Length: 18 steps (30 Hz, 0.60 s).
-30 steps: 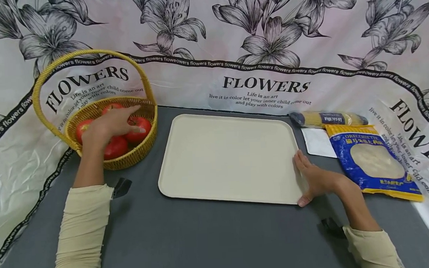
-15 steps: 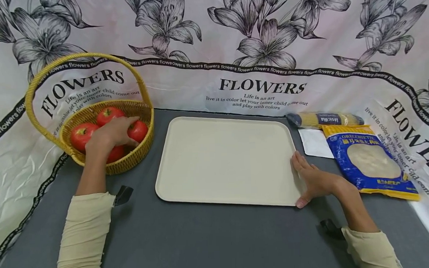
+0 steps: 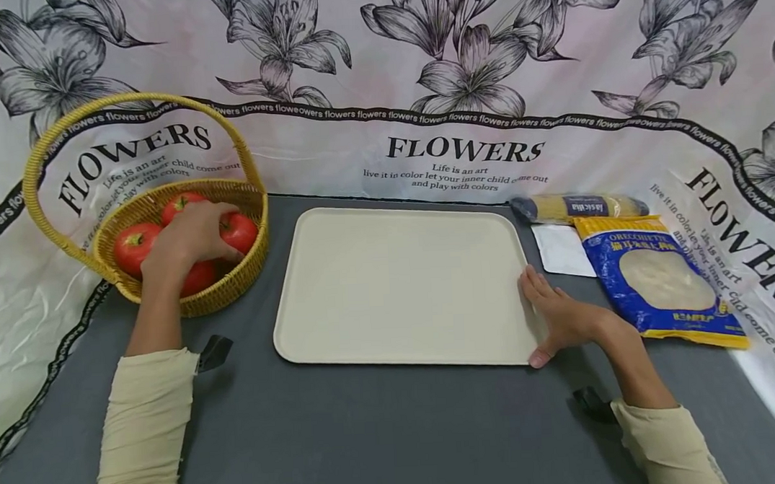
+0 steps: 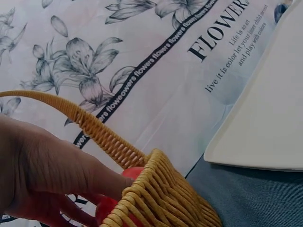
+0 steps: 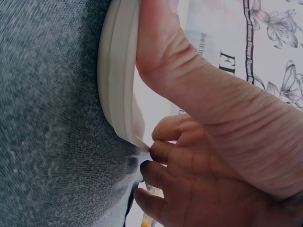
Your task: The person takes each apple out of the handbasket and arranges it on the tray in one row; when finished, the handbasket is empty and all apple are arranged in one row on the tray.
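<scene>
In the head view, a yellow wicker basket (image 3: pixel 224 296) with a tall handle stands at the left with several red tomatoes (image 3: pixel 136 247) in it. My left hand (image 3: pixel 189 236) reaches inside, its fingers and thumb around the rightmost tomato (image 3: pixel 239 232). The left wrist view has that thumb (image 4: pixel 102 179) close to the basket rim (image 4: pixel 156 189), with red showing beyond; the other fingertips are partly hidden. A cream rectangular tray (image 3: pixel 399 288) lies flat in the middle. My right hand (image 3: pixel 562 317) rests along its right edge, fingers extended and thumb by the near corner.
Right of the tray lie a blue-and-yellow orecchiette bag (image 3: pixel 665 280), a long pasta packet (image 3: pixel 581 207) and a white square item (image 3: pixel 562 250). A flower-printed sheet (image 3: pixel 318 151) hangs behind the grey tabletop (image 3: pixel 396 429).
My left hand's extended fingers have bent down around the rightmost tomato. My right hand keeps its place on the tray edge. The whole head view has shifted slightly left.
</scene>
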### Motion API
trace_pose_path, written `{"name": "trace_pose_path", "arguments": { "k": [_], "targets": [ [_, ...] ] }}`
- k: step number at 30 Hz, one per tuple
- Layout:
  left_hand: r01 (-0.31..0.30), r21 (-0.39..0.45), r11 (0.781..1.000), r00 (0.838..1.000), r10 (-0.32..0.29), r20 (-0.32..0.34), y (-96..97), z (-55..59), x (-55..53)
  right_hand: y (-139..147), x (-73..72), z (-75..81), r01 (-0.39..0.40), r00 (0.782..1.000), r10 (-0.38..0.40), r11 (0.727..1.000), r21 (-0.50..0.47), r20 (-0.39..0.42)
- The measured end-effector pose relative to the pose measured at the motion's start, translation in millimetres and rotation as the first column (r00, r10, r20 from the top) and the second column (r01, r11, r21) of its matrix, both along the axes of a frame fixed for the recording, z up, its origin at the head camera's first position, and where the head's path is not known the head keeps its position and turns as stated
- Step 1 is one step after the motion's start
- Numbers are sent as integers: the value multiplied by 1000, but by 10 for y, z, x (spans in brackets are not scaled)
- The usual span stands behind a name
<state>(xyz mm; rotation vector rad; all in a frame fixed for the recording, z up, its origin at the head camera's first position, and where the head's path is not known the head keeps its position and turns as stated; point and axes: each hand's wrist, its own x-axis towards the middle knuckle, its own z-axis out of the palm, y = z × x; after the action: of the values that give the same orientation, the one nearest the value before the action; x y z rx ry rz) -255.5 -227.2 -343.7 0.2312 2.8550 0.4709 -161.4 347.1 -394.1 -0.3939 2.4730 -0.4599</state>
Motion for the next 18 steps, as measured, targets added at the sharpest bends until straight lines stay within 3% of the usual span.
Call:
{"name": "trace_pose_path", "arguments": {
  "k": [10,18],
  "targets": [
    [-71,100,992,986,85,-141,3,123,106,-22,-23,8,-7,1000,7,1000,30,-1],
    [-76,152,985,968,110,-228,93,225,195,-13,-14,26,-11,1000,11,1000,18,-2]
  ]
}}
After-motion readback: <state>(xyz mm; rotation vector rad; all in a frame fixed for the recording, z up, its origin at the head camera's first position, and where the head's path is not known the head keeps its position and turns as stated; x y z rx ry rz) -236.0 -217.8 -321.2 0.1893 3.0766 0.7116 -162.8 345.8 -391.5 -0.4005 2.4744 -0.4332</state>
